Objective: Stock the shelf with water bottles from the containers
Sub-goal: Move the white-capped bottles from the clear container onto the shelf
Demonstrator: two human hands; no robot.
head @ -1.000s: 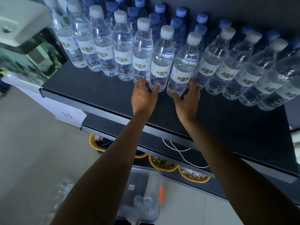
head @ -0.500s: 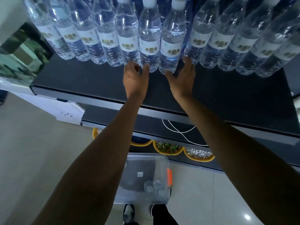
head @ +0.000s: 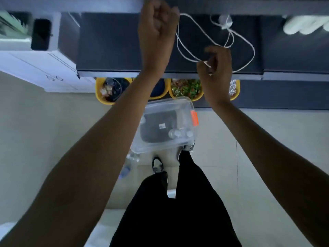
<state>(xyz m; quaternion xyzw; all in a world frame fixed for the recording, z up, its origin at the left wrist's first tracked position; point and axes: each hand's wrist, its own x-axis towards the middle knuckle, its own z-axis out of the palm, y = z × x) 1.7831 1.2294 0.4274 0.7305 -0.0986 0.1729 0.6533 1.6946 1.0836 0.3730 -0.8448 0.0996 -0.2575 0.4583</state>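
I am looking down at the floor, and the stocked row of bottles is out of frame. A clear plastic container (head: 165, 106) with an orange latch stands on the floor below the shelves, with a few water bottles (head: 179, 133) standing in its near right corner. My left hand (head: 156, 32) is curled into a loose fist, holds nothing and is raised in front of the top shelf's edge (head: 71, 5). Lower down, my right hand (head: 215, 73) hangs half curled and empty in front of the lower shelf (head: 115, 41).
A white cable (head: 245, 41) loops across the lower shelf behind my right hand. Yellow bowls (head: 100, 91) of small items sit under that shelf. More bottles (head: 128, 166) lie blurred on the floor left of my shoes. A white cabinet (head: 41, 68) stands at left.
Both hands came off the bottles on the top shelf and pulled back. The view tipped sharply down, so the bottle row left the frame and the container, floor and my legs came into view.
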